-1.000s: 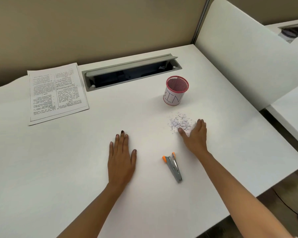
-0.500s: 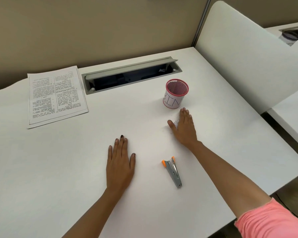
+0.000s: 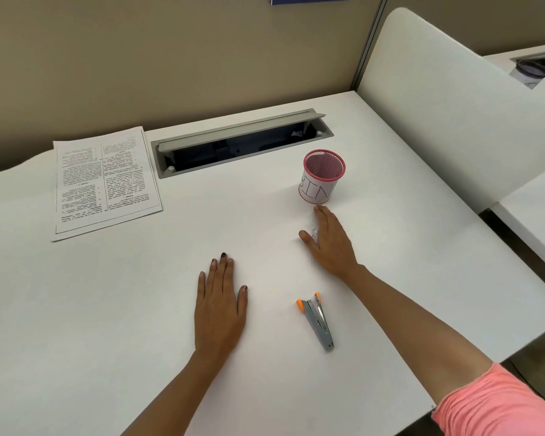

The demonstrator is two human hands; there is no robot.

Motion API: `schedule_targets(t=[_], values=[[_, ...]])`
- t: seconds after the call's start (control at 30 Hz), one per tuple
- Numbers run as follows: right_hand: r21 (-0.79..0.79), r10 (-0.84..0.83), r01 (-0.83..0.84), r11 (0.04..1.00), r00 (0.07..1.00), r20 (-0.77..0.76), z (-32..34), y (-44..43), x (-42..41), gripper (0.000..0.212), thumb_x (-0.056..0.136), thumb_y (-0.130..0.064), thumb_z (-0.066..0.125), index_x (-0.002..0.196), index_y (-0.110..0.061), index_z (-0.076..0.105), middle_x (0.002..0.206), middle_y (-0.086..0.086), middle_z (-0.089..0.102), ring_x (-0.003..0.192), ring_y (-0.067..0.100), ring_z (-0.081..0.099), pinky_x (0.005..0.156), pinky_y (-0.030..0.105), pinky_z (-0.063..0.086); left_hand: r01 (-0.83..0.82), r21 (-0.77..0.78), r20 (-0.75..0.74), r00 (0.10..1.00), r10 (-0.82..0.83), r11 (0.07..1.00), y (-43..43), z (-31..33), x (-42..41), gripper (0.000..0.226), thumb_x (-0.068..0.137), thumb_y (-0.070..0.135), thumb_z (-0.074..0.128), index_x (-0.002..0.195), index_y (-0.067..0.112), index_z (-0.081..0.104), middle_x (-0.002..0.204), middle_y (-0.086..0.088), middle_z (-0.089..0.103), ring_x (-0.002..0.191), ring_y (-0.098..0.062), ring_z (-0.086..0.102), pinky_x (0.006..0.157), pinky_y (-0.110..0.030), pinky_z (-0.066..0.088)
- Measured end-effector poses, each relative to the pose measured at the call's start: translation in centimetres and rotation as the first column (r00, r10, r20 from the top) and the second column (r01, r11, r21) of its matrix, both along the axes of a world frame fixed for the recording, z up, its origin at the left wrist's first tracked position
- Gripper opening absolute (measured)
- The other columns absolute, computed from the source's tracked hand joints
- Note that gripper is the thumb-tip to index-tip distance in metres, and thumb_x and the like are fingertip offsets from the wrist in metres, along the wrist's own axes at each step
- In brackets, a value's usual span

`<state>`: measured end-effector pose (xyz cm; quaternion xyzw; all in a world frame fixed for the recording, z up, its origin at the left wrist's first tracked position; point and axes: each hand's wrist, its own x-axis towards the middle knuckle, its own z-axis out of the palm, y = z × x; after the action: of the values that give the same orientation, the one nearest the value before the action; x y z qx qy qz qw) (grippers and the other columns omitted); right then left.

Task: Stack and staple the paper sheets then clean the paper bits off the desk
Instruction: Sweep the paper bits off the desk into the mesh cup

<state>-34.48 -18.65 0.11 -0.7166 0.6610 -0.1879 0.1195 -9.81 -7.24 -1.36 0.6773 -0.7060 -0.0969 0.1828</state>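
My right hand [image 3: 329, 243] lies flat on the white desk [image 3: 107, 309] just in front of the pink mesh cup marked BIN [image 3: 323, 177], fingertips nearly at its base. It covers the pile of paper bits [image 3: 312, 229]; only a few specks show beside the thumb. My left hand [image 3: 219, 305] rests palm down on the desk, fingers straight, holding nothing. A grey stapler with orange tips [image 3: 317, 320] lies between my forearms. The stacked printed sheets [image 3: 104, 180] lie at the far left.
An open grey cable tray [image 3: 243, 141] is set into the desk behind the cup. A white divider panel [image 3: 453, 121] borders the right side. The desk's front-right edge runs close behind my right elbow.
My right hand slid forward and left from beside the paper bits to on top of them, ending near the cup's base. The left hand stayed put.
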Motion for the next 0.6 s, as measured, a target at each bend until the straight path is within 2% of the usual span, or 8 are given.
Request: schedule_targets(t=[0.37, 0.5, 0.6], values=[[-0.035, -0.062, 0.061, 0.998, 0.998, -0.032, -0.52, -0.49, 0.57, 0.079, 0.089, -0.058, 0.03, 0.14, 0.003, 0.036, 0.146, 0.019, 0.039, 0.138, 0.031, 0.033, 0.115, 0.038, 0.027, -0.003, -0.004, -0.008, 1.0, 0.003, 1.0, 0.03, 0.0, -0.07, 0.059, 0.097, 0.037, 0.027, 0.149, 0.01, 0.03, 0.158, -0.002, 0.027, 0.147, -0.016, 0.02, 0.121, -0.034, 0.008], [-0.063, -0.002, 0.002, 0.998, 1.0, -0.008, -0.64, -0.69, 0.25, 0.065, 0.092, -0.053, 0.035, 0.127, 0.001, 0.048, 0.133, 0.017, 0.048, 0.127, 0.032, 0.043, 0.108, 0.041, 0.036, -0.003, -0.002, 0.0, 1.0, 0.003, 1.0, -0.02, -0.06, -0.03, 0.059, 0.097, 0.037, 0.026, 0.149, 0.01, 0.031, 0.158, -0.003, 0.028, 0.147, -0.017, 0.021, 0.121, -0.036, 0.01], [-0.1, -0.008, 0.027, 0.995, 0.983, 0.184, -0.12, -0.2, 0.22, 0.04, 0.095, -0.036, 0.045, 0.117, -0.003, 0.05, 0.119, 0.009, 0.052, 0.112, 0.022, 0.049, 0.095, 0.037, 0.043, -0.003, -0.001, -0.007, 1.0, 0.003, 1.0, -0.03, -0.08, -0.02, 0.059, 0.097, 0.037, 0.026, 0.149, 0.01, 0.031, 0.157, -0.003, 0.028, 0.147, -0.017, 0.022, 0.12, -0.036, 0.01]])
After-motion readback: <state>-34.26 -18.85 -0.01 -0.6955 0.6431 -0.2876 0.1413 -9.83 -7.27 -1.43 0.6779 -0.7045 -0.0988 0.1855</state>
